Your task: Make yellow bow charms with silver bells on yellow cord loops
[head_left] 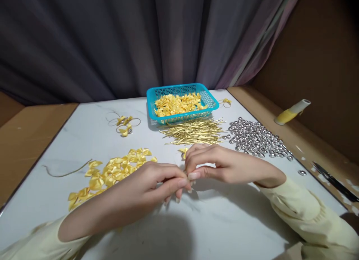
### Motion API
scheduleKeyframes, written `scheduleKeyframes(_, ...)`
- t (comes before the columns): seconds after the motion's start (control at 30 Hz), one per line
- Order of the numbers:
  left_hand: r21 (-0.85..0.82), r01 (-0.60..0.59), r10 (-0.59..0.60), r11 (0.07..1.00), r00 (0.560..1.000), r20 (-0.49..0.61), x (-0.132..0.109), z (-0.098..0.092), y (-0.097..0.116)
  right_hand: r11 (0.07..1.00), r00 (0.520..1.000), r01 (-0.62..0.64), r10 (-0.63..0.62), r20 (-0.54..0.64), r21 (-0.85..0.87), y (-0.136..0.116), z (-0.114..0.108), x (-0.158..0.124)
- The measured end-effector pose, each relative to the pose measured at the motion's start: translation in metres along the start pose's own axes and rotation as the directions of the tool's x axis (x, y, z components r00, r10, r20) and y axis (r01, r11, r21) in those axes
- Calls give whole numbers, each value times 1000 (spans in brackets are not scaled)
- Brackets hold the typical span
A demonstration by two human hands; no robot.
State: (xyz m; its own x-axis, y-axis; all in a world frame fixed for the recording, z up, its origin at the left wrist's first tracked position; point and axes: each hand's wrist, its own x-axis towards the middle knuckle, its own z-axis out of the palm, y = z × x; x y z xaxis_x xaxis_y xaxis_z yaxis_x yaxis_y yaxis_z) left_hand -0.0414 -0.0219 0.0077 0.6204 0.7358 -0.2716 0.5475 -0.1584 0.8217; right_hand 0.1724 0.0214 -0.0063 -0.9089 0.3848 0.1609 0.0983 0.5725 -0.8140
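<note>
My left hand and my right hand meet over the middle of the white table, thumbs and fingertips pinched together. What they pinch is mostly hidden by the fingers, and I cannot make it out. Just behind my right fingers a yellow ribbon bow peeks out; whether it joins what I hold, I cannot tell. Beside my left hand and forearm lies a loose spread of yellow satin bows. Beyond my hands is a heap of gold twist ties.
A blue basket of yellow bows stands at the back. Silver metal pieces are heaped at right. Wire loops with bows and a single bent tie lie at left. A yellow-white tube and a black tool are at the right edge.
</note>
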Motion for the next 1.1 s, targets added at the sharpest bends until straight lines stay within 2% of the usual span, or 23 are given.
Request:
scheduleKeyframes(0.2,56,-38,38,998,999,2,-1,-3,2,998,997,-60,60,-51,19,-4,1,1)
scheduleKeyframes(0.33,40,-49,50,998,998,-39,-1,-3,0,996,995,-91,91,-45,15,-6,0,1)
scheduleKeyframes(0.67,18,-2,3,1000,998,-64,-1,0,-2,993,993,-114,115,-37,25,-11,2,-1)
scheduleKeyframes(0.93,-74,104,-100,992,994,53,-2,-5,2,989,990,-137,138,-9,51,-13,0,-2)
scheduleKeyframes(1.1,-73,92,-87,993,993,79,-3,-7,2,986,987,-158,157,20,61,-12,0,-2)
